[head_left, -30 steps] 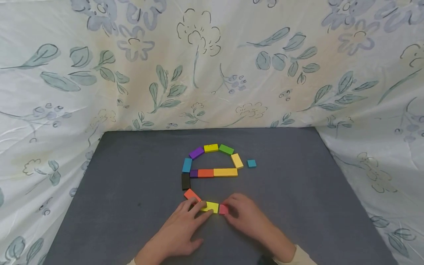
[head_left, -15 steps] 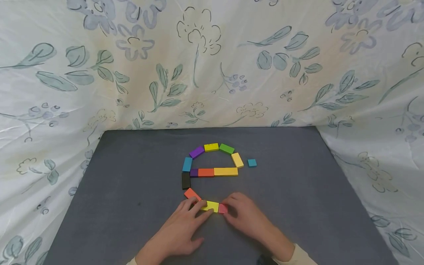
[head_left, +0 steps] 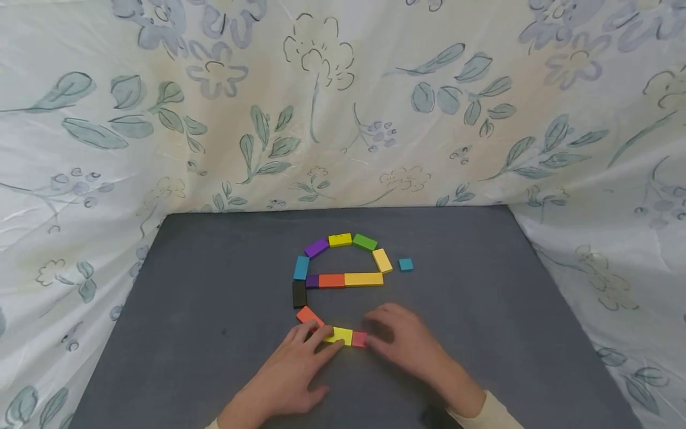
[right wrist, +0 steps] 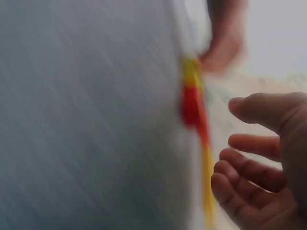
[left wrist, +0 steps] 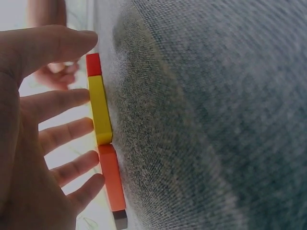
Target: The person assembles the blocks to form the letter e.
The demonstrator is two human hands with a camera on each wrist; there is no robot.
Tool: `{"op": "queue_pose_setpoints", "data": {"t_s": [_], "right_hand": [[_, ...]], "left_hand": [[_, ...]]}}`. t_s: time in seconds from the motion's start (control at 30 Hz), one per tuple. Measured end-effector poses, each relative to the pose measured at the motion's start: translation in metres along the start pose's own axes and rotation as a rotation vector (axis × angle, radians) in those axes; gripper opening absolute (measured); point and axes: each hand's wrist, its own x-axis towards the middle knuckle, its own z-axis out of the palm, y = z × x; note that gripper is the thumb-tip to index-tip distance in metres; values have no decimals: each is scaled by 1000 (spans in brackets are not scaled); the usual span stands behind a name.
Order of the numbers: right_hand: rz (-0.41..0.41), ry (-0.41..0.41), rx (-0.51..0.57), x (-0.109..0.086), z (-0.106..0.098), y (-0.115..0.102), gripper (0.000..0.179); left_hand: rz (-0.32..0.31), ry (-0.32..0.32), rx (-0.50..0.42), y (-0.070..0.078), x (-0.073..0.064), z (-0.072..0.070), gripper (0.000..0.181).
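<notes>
My left hand (head_left: 295, 372) rests its fingertips on the yellow block (head_left: 345, 336) and the coral-orange block (head_left: 309, 316) at the near end of a curved row. In the left wrist view its fingers are spread along the blocks. A small pinkish-red block (head_left: 359, 339) sits flush against the yellow one's right end. Just right of that red block is my right hand (head_left: 411, 342), loosely bent and holding nothing. The right wrist view is blurred, but a gap shows between its fingers (right wrist: 254, 146) and the blocks.
More blocks continue the row up the left side: black (head_left: 299, 294), blue (head_left: 301, 268), purple (head_left: 317, 248), yellow, green, pale yellow. A straight bar (head_left: 363, 279) crosses the middle. One small blue block (head_left: 405, 264) lies apart at right. Floral cloth (head_left: 343, 119) surrounds the dark table.
The small red block has slid left against the yellow block, closing the gap. My right hand has let it go and moved slightly right. My left hand has stayed in place.
</notes>
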Motion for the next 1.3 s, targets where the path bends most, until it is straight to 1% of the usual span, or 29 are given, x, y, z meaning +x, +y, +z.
{"op": "queue_pose_setpoints", "data": {"t_s": [0.13,0.2,0.27,0.33,0.43,0.5,0.63,0.87,1.07,1.2,1.3], "right_hand": [[47,137,23,11,-39,32,38],[62,163,16,20,-55,50,37],[61,172,21,29,-64,67,36],[67,167,21,38,-69,83,36],[73,144,19,49,-70,101,38],[78,125,16,56,-70,109,40],[68,91,5,67,-68,115,42],[35,43,0,79,-67,114,42],[34,14,-5,84,-65,115,37],[31,22,-5,83,-63,117,34],[46,28,-2,81,-62,117,33]], "left_hand": [[-1,14,9,2,-1,4,73],[-5,13,12,3,-1,4,73],[-8,7,11,3,-1,4,73],[-12,-2,8,3,-1,3,74],[-10,-6,-1,2,-1,2,73],[-10,-6,-7,2,-1,2,73],[-10,-4,-10,1,0,3,73],[-9,-10,-15,1,0,1,73],[-22,-20,-17,1,0,-1,74],[-28,-21,-11,2,0,-1,75],[-28,-17,-10,3,0,0,74]]}}
